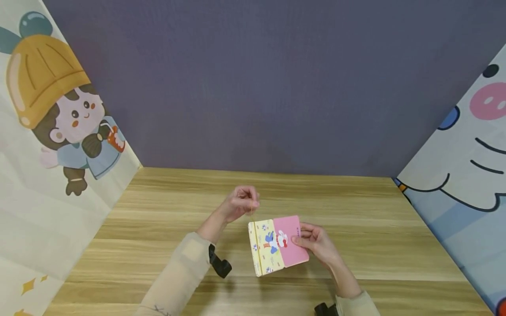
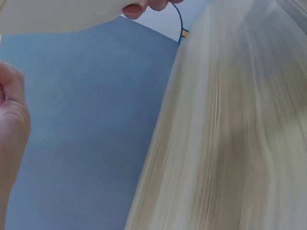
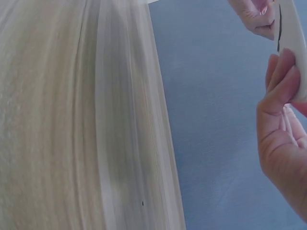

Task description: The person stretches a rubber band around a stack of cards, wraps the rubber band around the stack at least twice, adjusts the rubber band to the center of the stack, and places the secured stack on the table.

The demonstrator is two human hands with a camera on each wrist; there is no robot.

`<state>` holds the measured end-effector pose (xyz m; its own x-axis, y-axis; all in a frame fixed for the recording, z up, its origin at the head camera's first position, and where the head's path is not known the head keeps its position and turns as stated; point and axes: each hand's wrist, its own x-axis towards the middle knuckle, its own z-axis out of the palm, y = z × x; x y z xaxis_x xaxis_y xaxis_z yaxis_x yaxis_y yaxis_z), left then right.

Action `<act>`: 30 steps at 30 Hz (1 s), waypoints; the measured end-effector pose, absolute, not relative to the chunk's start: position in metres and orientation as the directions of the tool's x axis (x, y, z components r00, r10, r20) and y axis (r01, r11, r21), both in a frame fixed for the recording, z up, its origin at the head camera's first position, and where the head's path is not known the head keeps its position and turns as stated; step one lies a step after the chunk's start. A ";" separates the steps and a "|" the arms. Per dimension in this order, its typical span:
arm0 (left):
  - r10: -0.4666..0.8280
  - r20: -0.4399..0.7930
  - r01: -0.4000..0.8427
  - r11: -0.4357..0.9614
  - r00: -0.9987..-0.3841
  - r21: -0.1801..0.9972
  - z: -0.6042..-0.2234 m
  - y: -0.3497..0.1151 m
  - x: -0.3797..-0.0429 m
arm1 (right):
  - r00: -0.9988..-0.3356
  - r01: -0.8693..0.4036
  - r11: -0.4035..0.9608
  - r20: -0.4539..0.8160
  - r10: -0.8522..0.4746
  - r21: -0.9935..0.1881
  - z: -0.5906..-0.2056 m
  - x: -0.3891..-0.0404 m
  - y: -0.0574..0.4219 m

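Note:
A small notebook with a pink and pale yellow cartoon cover is held up over the table in the head view. My right hand grips its right edge, thumb on the cover and fingers behind. At the upper left corner, my left hand pinches a thin yellow elastic cord, pulled up from the notebook. A yellow strip runs down the cover's left part. The left wrist view has the notebook at its top, seen from below. In the right wrist view, fingers curl around the notebook.
A wood-grain table lies beneath both hands. Behind it rises a dark grey-blue panel. Cartoon-printed sheets stand at the left and right. Black wrist cameras sit on the left wrist and right wrist.

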<state>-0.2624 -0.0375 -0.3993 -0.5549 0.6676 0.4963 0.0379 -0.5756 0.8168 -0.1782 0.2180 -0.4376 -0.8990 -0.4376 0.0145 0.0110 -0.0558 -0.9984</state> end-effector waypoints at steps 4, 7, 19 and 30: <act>0.677 0.497 0.119 -0.523 -0.542 0.844 -0.399 -0.038 -0.264 | -0.898 0.013 -0.050 0.011 -0.439 -0.999 -0.437 -0.178 0.218; 0.685 0.479 0.190 -0.456 -0.548 0.869 -0.399 -0.039 -0.266 | -0.898 0.015 -0.044 0.006 -0.440 -0.999 -0.437 -0.178 0.218; 0.717 0.286 0.335 -0.077 -0.636 0.939 -0.391 -0.039 -0.261 | -0.925 -0.022 0.018 0.013 -0.380 -1.000 -0.433 -0.177 0.220; 0.761 0.154 0.429 0.176 -0.630 0.886 -0.378 -0.047 -0.253 | -0.959 -0.019 0.085 -0.006 -0.283 -0.996 -0.433 -0.173 0.221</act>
